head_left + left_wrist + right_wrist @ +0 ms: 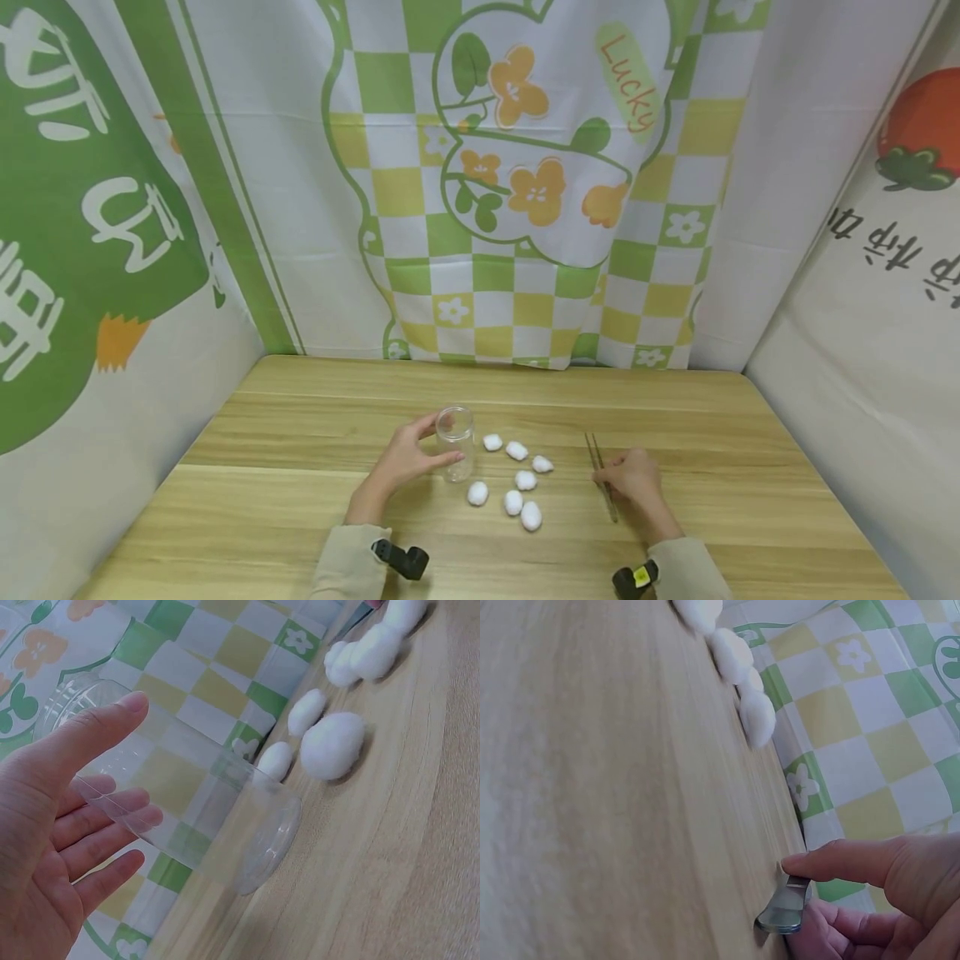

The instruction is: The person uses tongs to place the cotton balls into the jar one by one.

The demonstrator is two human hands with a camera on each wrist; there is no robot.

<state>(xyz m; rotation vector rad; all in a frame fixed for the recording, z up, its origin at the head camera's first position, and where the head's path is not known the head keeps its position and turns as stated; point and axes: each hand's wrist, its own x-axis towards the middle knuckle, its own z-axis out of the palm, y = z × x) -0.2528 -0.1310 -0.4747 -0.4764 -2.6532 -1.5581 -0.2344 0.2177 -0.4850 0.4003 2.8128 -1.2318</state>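
Observation:
My left hand (407, 457) holds a clear, see-through jar (455, 439) that stands upright on the table, with the thumb on the near side and the fingers around the far side. Nothing shows inside the jar, and no lid is seen on it. Several white cotton balls (526, 480) lie loose to the jar's right; in the left wrist view one cotton ball (332, 745) sits close beside its base. On the far side of them, my right hand (636, 479) pinches a pair of metal tweezers (611, 504) between thumb and fingers, low over the wood.
The wooden table (315, 417) runs back to a checked green, yellow and white curtain (495, 308). Printed cloth walls (885, 400) stand at both sides. Each wrist carries a small black camera (405, 560).

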